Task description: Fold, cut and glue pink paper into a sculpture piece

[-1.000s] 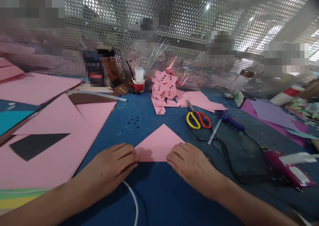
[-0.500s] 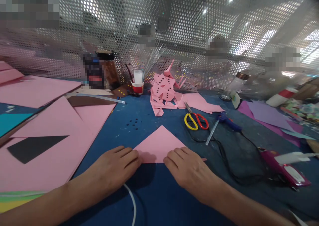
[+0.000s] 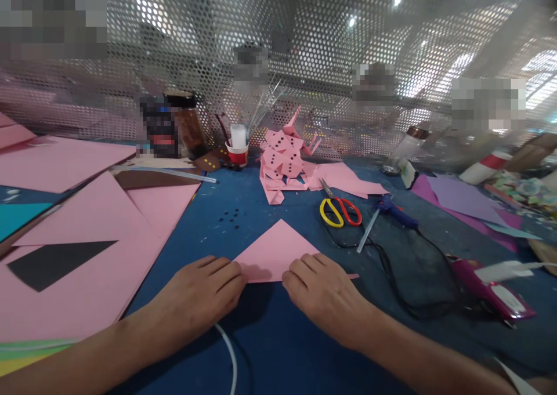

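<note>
Folded pink paper (image 3: 278, 253) flat on the blue table (image 3: 270, 343), roughly a triangle, apex pointing away from the person, near edge running between the two hands. Left hand (image 3: 211, 287) on its left corner, right hand (image 3: 326, 290) over the right part, a thin pink tip showing beyond that hand. Fingers of both hands held together, bent at the knuckles, tips down on the paper; middle stretch of the sheet bare between them. Thumbs mostly hidden, so cannot tell whether either hand pinches the edge or only presses it. White cable (image 3: 231, 348) emerging by the left wrist. Surface beyond the apex: small black dots (image 3: 235, 214) scattered left, scissors (image 3: 335, 198) with one yellow and one red handle to the right, then a blue glue gun (image 3: 398, 214) with a clear stick (image 3: 368, 231) at its nose. Farther back, a pink paper figure (image 3: 282, 157) with black spots, a red-and-white cup (image 3: 238, 155) to its left. Left side: large pink sheets (image 3: 96, 290), a dark paper piece (image 3: 61, 261) lying on them. Right side: purple sheets (image 3: 465, 198), a magenta case (image 3: 489, 287). Perforated metal screen (image 3: 313, 53) across the back, bright lights showing through, shapes behind it blurred
</note>
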`<state>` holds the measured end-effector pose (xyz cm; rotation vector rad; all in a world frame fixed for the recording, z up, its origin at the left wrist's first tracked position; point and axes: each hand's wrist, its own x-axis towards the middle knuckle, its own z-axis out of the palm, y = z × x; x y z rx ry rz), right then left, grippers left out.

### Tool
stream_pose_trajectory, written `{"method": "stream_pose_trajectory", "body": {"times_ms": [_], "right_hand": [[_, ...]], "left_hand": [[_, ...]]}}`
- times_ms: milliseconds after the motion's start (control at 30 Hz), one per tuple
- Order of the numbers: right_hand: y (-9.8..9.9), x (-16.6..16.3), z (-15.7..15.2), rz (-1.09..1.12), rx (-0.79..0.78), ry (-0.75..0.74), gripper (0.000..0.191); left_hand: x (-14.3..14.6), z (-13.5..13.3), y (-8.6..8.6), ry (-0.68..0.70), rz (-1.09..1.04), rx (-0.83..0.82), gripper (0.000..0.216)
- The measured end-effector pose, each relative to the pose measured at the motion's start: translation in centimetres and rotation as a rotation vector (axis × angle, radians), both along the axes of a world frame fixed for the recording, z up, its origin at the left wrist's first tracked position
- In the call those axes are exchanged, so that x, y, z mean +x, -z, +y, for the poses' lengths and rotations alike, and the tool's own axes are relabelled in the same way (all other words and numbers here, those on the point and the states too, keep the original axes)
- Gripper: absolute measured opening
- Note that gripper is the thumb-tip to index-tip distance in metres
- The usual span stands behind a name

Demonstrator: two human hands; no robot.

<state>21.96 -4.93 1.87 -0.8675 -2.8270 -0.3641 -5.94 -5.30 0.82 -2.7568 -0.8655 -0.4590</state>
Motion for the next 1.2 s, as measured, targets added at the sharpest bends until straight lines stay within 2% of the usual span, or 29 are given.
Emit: {"method": "stream_pose_trajectory", "body": {"times_ms": [267,400,600,967,1200], "right_hand": [[0.4,0.2,0.2,0.027,-0.055,0.001,0.010],[0.1,0.2,0.0,0.026,-0.089,-0.009,0.008],[-0.4,0.3,-0.2,0.049,-0.132,0.016,0.009],[0.1,0.3,-0.1,0.057,-0.132,0.054,0.010],[0.3,0.4,0.1,0.081,-0.144,0.051,0.007]], "left_hand": [[0.7,0.1,-0.1,-0.021,-0.105,-0.045,0.020],[0.8,0.0,-0.2,-0.016,-0.155,-0.082,0.026],[0.7,0.1,0.2,-0.009,-0.195,-0.117,0.025],[0.3,0.3,0.8,-0.011,-0.280,-0.195,0.018],[0.0,0.4,1.1,-0.026,-0.336,-0.321,0.014]]}}
